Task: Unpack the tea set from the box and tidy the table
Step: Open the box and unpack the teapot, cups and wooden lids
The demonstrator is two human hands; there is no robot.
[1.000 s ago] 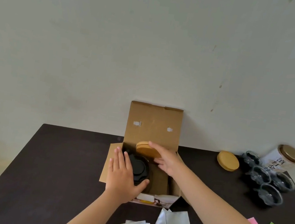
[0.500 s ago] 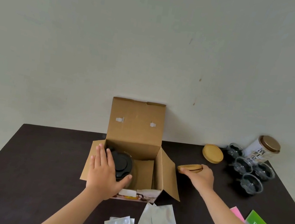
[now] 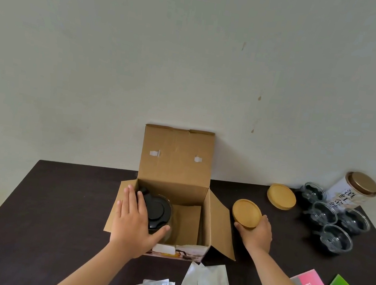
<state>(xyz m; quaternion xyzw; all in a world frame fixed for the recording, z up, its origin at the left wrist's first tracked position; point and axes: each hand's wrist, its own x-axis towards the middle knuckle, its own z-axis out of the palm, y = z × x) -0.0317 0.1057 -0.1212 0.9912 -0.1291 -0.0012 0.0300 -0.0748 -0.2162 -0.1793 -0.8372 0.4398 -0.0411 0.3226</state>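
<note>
Now right hand (image 3: 256, 234) grips wooden coaster (image 3: 246, 213), face tilted up-left.

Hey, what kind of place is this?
Probably a home room: a dark wooden table against a bare white wall, holding an open cardboard box and small glass teacups.
</note>
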